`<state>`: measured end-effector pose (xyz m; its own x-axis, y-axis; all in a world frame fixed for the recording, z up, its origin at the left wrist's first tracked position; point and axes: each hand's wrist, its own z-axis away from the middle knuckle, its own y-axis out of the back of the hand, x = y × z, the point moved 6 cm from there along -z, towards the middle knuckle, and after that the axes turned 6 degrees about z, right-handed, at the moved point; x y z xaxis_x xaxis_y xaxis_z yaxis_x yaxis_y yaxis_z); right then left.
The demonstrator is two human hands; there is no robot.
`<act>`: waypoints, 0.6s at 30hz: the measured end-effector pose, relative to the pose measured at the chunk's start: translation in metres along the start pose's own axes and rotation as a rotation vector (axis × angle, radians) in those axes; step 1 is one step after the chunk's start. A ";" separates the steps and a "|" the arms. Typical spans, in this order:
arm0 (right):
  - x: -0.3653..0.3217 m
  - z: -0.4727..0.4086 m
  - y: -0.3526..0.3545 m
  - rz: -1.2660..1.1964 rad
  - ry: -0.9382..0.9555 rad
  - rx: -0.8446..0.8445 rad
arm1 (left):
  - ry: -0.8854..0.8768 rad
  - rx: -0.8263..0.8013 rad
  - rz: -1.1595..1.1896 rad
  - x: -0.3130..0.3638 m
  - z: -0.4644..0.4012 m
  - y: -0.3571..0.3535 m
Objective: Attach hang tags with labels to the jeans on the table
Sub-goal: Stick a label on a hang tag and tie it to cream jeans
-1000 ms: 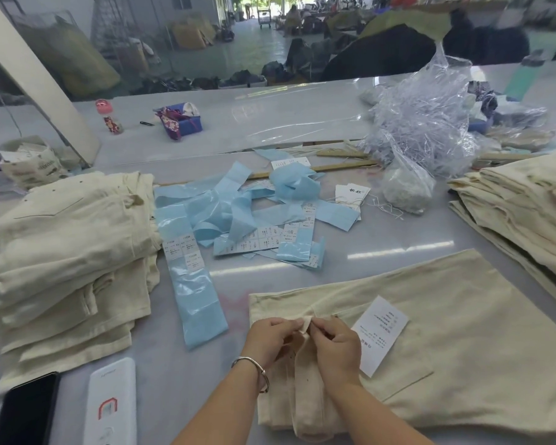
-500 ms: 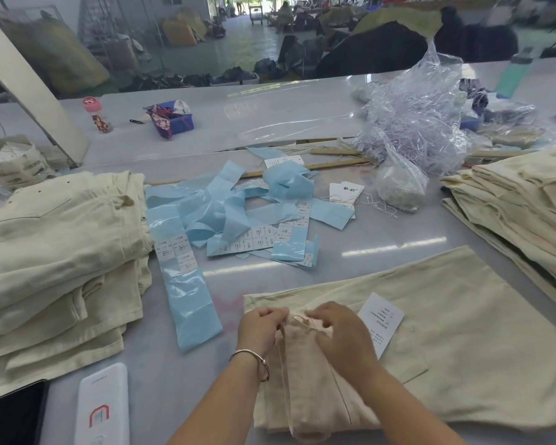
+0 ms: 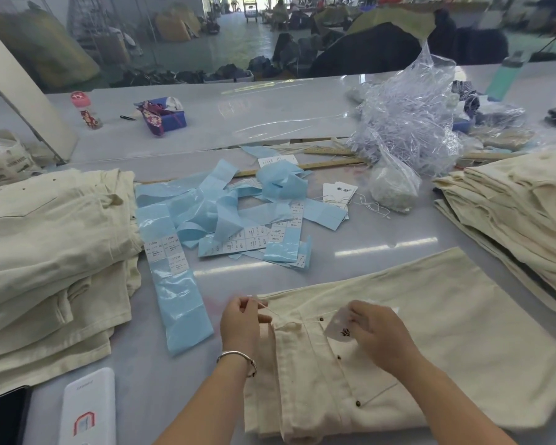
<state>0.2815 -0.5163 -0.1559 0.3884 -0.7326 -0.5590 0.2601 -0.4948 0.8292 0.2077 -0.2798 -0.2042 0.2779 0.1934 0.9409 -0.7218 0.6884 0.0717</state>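
The clear crinkled plastic bag (image 3: 408, 123), stuffed with thin pale plastic tag fasteners, stands beyond the folded cream jeans (image 3: 430, 342) that lie flat on the grey table (image 3: 366, 248). Against the bag's near side leans a smaller clear pouch of white bits (image 3: 394, 186). Farther back from the jeans, a small blue plastic tray (image 3: 170, 117) holds crumpled patterned cloth.

The left hand (image 3: 243, 322) rests at the waistband end of the jeans, thumb and forefinger pinched together on a thin pale string (image 3: 270, 311) that runs across the waistband toward the white paper hang tag (image 3: 339, 327). The right hand (image 3: 379, 337) grips that tag, fingers curled over its upper edge; the tag is tilted up off the cloth, a dark printed mark showing.

Beyond the jeans lies a tangle of light blue glossy label backing strips (image 3: 212, 213), some bearing white printed stickers (image 3: 238, 242). Left of the jeans sits a stack of folded cream jeans (image 3: 45, 245); right of them, another cream stack (image 3: 511, 207).

Half a second ago both hands were close together at the waistband and the tag lay flat, print side up, on the jeans beside the right hand. Now the hands have drawn apart, the string is stretched between them, and the tag is lifted and turned.
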 end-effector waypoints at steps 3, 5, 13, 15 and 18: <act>-0.006 -0.018 0.005 -0.229 -0.127 -0.024 | 0.043 -0.136 0.275 0.014 0.005 -0.009; -0.012 -0.030 0.002 -0.201 -0.163 -0.103 | 0.034 -0.218 0.312 0.023 0.010 -0.016; -0.010 -0.029 -0.031 0.145 0.071 -0.189 | -0.016 -0.482 0.025 0.019 0.028 -0.038; -0.008 -0.026 -0.043 0.149 0.073 -0.227 | -0.027 -0.512 -0.028 0.014 0.030 -0.042; -0.010 -0.029 -0.051 0.150 0.078 -0.152 | -0.074 -0.515 -0.115 0.013 0.031 -0.046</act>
<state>0.2901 -0.4701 -0.1928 0.4986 -0.7515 -0.4320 0.3219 -0.3022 0.8972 0.2250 -0.3305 -0.1853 0.2778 0.0597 0.9588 -0.2797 0.9599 0.0212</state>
